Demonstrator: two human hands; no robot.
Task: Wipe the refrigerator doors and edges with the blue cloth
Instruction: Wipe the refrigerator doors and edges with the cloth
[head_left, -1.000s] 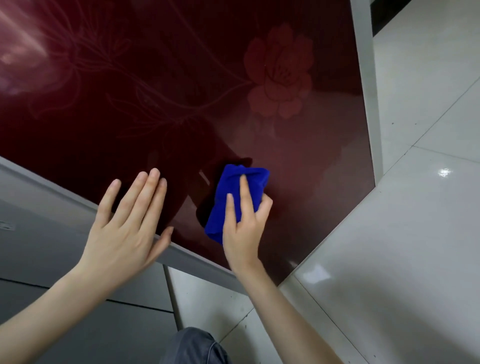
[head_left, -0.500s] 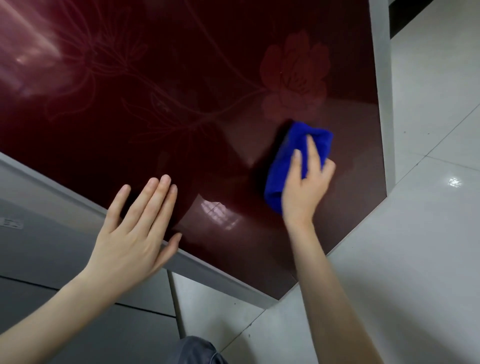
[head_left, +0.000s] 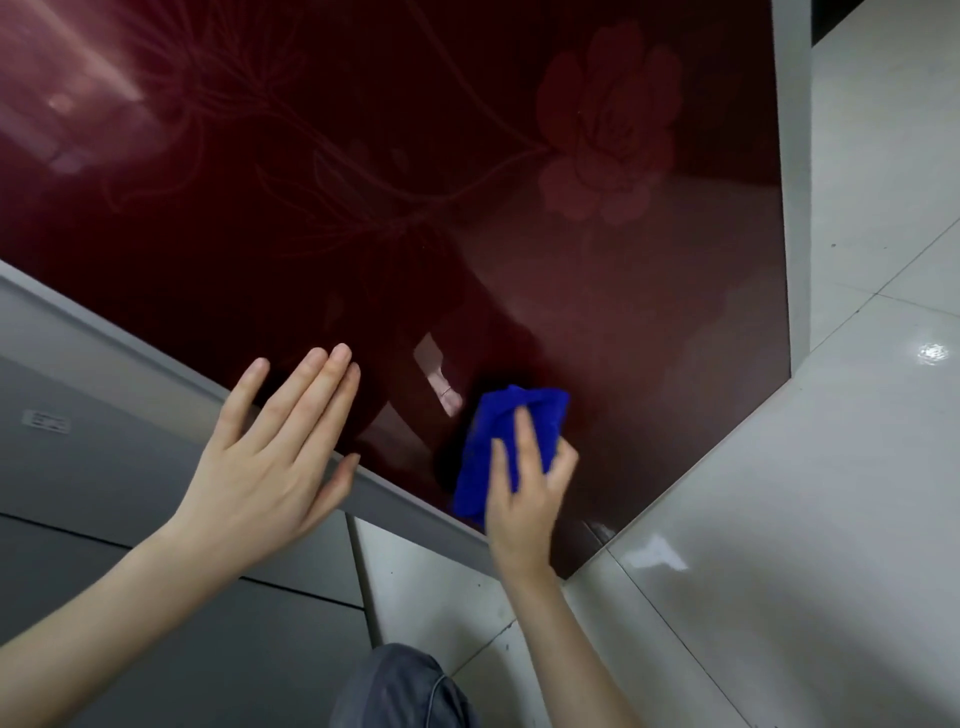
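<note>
Door: the refrigerator door (head_left: 467, 182) stands in front of me, its lower edge (head_left: 410, 499) running down to the right.
My left hand (head_left: 270, 457): flat across that edge, left of the cloth.
My right hand (head_left: 524, 499): presses the cloth (head_left: 498, 436) on the door near its lower corner.
Floor (head_left: 779, 545): right of the door and below it.

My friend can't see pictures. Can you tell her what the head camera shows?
A person's right hand presses a folded blue cloth against the lower part of a shiny dark red refrigerator door printed with a faint flower. The left hand rests flat, fingers spread, on the door's grey edge. Pale floor tiles lie to the right.
</note>
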